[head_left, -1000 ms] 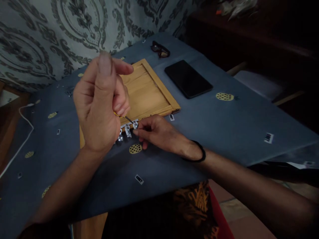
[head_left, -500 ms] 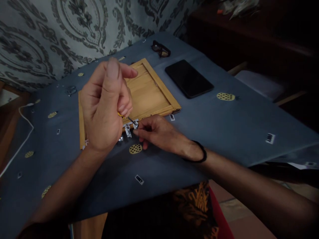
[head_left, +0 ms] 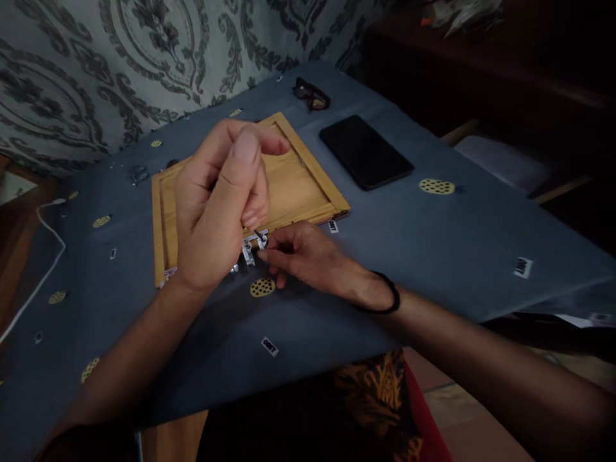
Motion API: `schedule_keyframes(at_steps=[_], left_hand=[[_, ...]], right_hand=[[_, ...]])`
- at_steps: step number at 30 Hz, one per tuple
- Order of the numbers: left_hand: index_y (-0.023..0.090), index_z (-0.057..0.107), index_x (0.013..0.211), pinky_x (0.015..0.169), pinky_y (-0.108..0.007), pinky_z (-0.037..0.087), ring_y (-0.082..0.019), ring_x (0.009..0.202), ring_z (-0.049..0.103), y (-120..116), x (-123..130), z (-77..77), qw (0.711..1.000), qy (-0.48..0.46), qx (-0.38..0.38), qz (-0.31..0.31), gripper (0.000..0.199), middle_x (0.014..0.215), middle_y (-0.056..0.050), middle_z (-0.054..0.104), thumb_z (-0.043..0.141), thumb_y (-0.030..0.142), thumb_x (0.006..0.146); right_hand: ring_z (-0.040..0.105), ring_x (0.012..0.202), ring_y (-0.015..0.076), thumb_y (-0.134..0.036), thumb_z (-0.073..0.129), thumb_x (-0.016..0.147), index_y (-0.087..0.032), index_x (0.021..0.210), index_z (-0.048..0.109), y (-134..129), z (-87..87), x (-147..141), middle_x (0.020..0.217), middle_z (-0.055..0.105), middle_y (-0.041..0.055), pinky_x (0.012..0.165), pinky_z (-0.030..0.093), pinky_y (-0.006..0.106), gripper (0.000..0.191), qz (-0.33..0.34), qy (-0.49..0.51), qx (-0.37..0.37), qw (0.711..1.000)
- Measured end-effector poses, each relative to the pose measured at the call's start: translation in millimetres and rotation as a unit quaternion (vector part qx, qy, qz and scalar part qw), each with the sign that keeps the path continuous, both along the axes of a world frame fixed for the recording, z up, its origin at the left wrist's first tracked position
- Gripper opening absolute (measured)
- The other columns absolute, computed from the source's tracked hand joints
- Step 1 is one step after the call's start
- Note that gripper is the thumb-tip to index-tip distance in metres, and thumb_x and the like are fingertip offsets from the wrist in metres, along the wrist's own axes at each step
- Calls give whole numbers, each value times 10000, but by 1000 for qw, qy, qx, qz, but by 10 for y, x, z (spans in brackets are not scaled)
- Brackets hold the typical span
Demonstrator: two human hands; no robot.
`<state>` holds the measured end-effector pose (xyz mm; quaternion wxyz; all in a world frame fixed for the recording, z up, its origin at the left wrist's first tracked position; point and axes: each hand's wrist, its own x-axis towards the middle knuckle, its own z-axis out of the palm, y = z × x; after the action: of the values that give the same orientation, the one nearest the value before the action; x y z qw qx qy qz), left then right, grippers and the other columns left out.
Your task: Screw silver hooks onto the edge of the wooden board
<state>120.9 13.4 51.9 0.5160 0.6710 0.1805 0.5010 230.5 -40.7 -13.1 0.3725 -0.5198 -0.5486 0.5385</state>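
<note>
A framed wooden panel (head_left: 298, 192) lies on the table, with metal hinges (head_left: 248, 253) along its near edge. My left hand (head_left: 219, 199) is closed over that edge, gripping a small screwdriver (head_left: 258, 235). Only a bit of the screwdriver's dark shaft shows below the fingers, its tip by the right-hand hinge; the handle is hidden in my fist. My right hand (head_left: 308, 256), with a black band at the wrist, is low at the same edge. Its thumb and forefinger are pinched at the right-hand hinge, and the fingertips partly cover it.
A black tablet or large phone (head_left: 366, 153) lies right of the panel, with dark-framed glasses (head_left: 311, 94) behind. Small metal pieces (head_left: 136, 175) sit on the left. A white cable (head_left: 51, 232) runs down the left side of the blue tablecloth (head_left: 457, 256). A patterned curtain or wall covering (head_left: 158, 51) borders the back.
My left hand has shifted right and turned over the screwdriver, so its yellow handle no longer shows. My right hand stays in place at the hinge.
</note>
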Motion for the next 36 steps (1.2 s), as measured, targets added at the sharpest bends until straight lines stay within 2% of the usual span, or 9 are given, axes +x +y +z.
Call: schedule_keyframes(at_steps=[3,8,11,15,20,23,27,32,36], left_hand=[[215,710,812,377,-259,189,-86,387,209,25,-2,31,999,1,-33,-13,292,471,74,335,704,464,966],[224,686,817,357,-236,148,-72,367,121,188,-28,100,996,21,-51,-67,224,451,98,224,706,418,927],[222,681,826,357,-223,171,-69,354,121,247,-38,110,993,44,-64,-89,195,450,105,190,658,376,945],[204,692,834,362,-217,199,-68,353,144,192,-47,115,992,26,-57,-109,208,450,109,193,656,361,965],[162,679,830,379,-214,229,-68,395,148,86,-117,280,997,1,-58,-43,240,472,104,276,555,184,1034],[159,671,797,345,-223,199,-65,375,132,116,-150,349,999,-23,-19,-13,290,460,110,237,545,225,1051],[168,678,786,310,-243,149,-64,334,157,207,-153,272,999,-43,9,-14,266,460,120,159,699,354,975],[151,678,825,312,-229,180,-47,335,183,221,-163,177,998,-22,31,-58,196,472,99,336,718,289,958],[173,704,818,303,-234,170,-51,336,157,182,-160,170,998,-19,37,-54,221,463,91,339,744,354,938]], right_hand=[[618,446,69,-128,659,927,-163,616,580,2,11,-3,534,628,-41,488,410,177,324,-3,-5,-11,1000],[617,444,78,-110,665,917,-167,611,571,6,26,-6,519,610,-47,493,417,185,326,-5,5,-23,1000],[602,438,75,-93,671,910,-165,608,579,4,38,-8,490,602,-50,492,402,184,324,-5,-2,-24,1000],[597,430,64,-80,675,904,-161,596,569,-1,45,-14,499,592,-56,471,394,176,335,-7,10,-28,1000],[606,433,58,-99,672,906,-159,606,587,1,5,-12,521,618,-43,467,405,161,317,-9,12,-23,1000],[618,447,61,-124,666,912,-162,610,592,6,-19,-9,545,644,-32,477,411,159,313,-9,9,-18,1000],[620,450,68,-136,661,911,-166,610,598,6,-21,-16,540,637,-34,470,406,164,309,-10,10,-18,1000],[613,443,68,-132,653,912,-163,613,597,1,-10,-19,551,636,-36,468,411,168,305,-13,15,-27,999],[598,426,61,-112,662,899,-163,608,591,7,-8,-12,531,617,-48,454,401,160,304,-10,20,-30,999]])
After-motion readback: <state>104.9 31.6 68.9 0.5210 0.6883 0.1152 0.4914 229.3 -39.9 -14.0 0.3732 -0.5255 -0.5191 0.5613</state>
